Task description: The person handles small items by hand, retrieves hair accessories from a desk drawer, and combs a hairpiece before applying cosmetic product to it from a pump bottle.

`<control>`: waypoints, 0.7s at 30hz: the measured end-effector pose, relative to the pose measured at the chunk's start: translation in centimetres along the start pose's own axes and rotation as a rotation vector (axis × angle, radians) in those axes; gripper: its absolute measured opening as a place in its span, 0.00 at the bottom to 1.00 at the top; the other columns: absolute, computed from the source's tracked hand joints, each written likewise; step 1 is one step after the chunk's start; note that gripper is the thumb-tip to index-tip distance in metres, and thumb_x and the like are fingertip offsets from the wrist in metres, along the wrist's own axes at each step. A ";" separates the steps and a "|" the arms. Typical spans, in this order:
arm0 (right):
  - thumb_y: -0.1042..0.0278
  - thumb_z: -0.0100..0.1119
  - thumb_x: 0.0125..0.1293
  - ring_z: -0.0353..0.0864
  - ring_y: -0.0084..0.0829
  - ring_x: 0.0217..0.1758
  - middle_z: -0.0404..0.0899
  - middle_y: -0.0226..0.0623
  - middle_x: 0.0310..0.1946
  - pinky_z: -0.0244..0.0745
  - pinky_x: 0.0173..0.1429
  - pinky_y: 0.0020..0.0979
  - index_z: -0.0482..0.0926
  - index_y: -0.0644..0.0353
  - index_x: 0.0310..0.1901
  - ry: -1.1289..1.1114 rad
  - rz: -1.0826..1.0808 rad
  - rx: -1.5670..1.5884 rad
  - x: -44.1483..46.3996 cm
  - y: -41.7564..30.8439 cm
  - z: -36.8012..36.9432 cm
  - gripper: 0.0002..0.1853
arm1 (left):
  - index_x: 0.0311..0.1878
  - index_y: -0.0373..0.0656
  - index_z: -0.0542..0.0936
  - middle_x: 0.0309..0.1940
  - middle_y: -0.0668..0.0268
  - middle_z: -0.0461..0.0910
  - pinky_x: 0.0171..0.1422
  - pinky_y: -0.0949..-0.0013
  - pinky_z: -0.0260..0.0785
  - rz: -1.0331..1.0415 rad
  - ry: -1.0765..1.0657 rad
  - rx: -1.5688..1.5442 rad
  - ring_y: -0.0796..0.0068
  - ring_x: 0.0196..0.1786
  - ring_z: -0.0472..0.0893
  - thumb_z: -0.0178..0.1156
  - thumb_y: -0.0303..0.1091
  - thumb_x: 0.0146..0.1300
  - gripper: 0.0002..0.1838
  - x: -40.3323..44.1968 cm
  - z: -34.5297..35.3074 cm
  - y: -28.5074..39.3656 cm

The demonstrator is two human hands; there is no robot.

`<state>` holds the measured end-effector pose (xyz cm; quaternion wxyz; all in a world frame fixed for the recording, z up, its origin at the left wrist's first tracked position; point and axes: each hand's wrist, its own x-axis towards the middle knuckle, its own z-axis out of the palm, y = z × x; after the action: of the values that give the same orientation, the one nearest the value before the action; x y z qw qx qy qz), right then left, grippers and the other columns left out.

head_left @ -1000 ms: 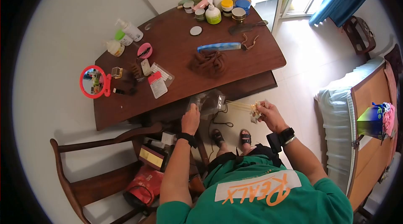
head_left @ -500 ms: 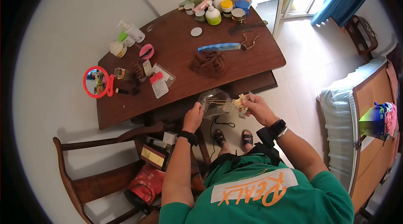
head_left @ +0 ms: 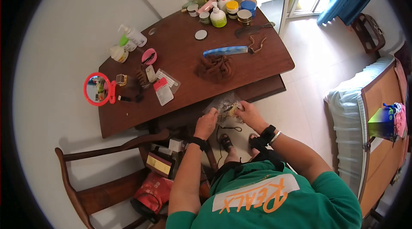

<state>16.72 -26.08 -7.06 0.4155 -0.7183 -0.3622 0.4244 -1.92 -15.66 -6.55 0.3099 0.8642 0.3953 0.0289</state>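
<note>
A crinkled clear plastic bag (head_left: 224, 100) hangs between my hands, just beyond the table's front edge. My left hand (head_left: 207, 122) is closed on the bag's left side. In my right hand (head_left: 250, 115), closed at the bag's right side, are gold ornamental hairpins (head_left: 233, 109). Their decorated ends show near my fingertips, within or behind the plastic; their thin stems are hard to make out now. On the table beyond lie a brown hairpiece (head_left: 216, 68) and a blue comb (head_left: 225, 51).
The dark wooden table (head_left: 180, 57) holds bottles and jars at the back, a red-framed mirror (head_left: 112, 94) and a red-and-white card (head_left: 163, 91) at left. A wooden chair (head_left: 107, 188) with boxes and a red bag (head_left: 153, 190) stands lower left. A bed (head_left: 349, 130) is at right.
My right hand has moved left toward my left hand, carrying the hairpins into or against the bag. The long stems seen before are now mostly hidden. The bag has bunched up.
</note>
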 end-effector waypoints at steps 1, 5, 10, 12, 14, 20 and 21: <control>0.63 0.59 0.61 0.82 0.44 0.34 0.80 0.50 0.29 0.74 0.38 0.39 0.76 0.66 0.44 0.010 0.009 0.004 0.2 0.3 0.5 0.16 | 0.43 0.48 0.68 0.31 0.51 0.80 0.40 0.45 0.69 0.021 -0.003 -0.009 0.43 0.38 0.78 0.48 0.39 0.69 0.07 0.1 0.2 0.2; 0.63 0.59 0.61 0.82 0.39 0.33 0.80 0.49 0.30 0.74 0.39 0.38 0.74 0.66 0.49 0.037 0.042 0.179 0.0 1.1 2.5 0.18 | 0.43 0.44 0.68 0.33 0.48 0.78 0.38 0.52 0.69 0.014 0.010 -0.121 0.43 0.39 0.77 0.49 0.38 0.70 0.08 0.2 1.4 0.6; 0.65 0.57 0.63 0.78 0.29 0.31 0.78 0.37 0.37 0.73 0.35 0.30 0.67 0.55 0.64 -0.180 0.282 0.560 1.4 2.7 3.7 0.26 | 0.45 0.44 0.70 0.33 0.50 0.77 0.40 0.59 0.69 -0.063 -0.025 -0.309 0.45 0.38 0.77 0.49 0.36 0.70 0.08 0.3 2.1 -0.9; 0.66 0.56 0.64 0.78 0.27 0.33 0.77 0.34 0.40 0.72 0.34 0.27 0.63 0.50 0.67 -0.262 0.362 0.712 2.2 3.0 3.9 0.29 | 0.45 0.45 0.70 0.33 0.49 0.78 0.41 0.53 0.68 -0.041 -0.020 -0.307 0.44 0.40 0.77 0.48 0.37 0.69 0.08 0.3 1.5 -1.1; 0.67 0.55 0.65 0.78 0.27 0.36 0.76 0.33 0.43 0.71 0.35 0.26 0.62 0.47 0.68 -0.277 0.403 0.815 2.9 2.5 4.2 0.29 | 0.45 0.45 0.70 0.33 0.49 0.79 0.41 0.49 0.68 -0.012 -0.018 -0.288 0.43 0.41 0.77 0.48 0.37 0.69 0.08 0.5 0.9 -1.3; 0.71 0.51 0.68 0.77 0.29 0.48 0.75 0.34 0.47 0.74 0.40 0.31 0.65 0.51 0.61 -0.204 0.364 1.022 5.0 3.2 6.1 0.21 | 0.44 0.46 0.70 0.33 0.52 0.80 0.40 0.48 0.69 0.039 -0.062 -0.073 0.44 0.40 0.78 0.49 0.37 0.69 0.07 0.6 0.1 -3.9; 0.72 0.52 0.68 0.76 0.29 0.48 0.75 0.34 0.48 0.75 0.43 0.32 0.65 0.51 0.61 -0.186 0.375 1.053 5.3 3.3 6.4 0.21 | 0.44 0.46 0.70 0.34 0.52 0.80 0.40 0.49 0.70 0.034 -0.074 -0.048 0.44 0.41 0.78 0.48 0.36 0.69 0.07 0.6 -0.3 -3.9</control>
<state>13.47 -20.86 -13.56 0.6015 -0.4259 -0.0027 0.6759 -4.21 -13.12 -8.57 0.3446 0.8636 0.3677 0.0115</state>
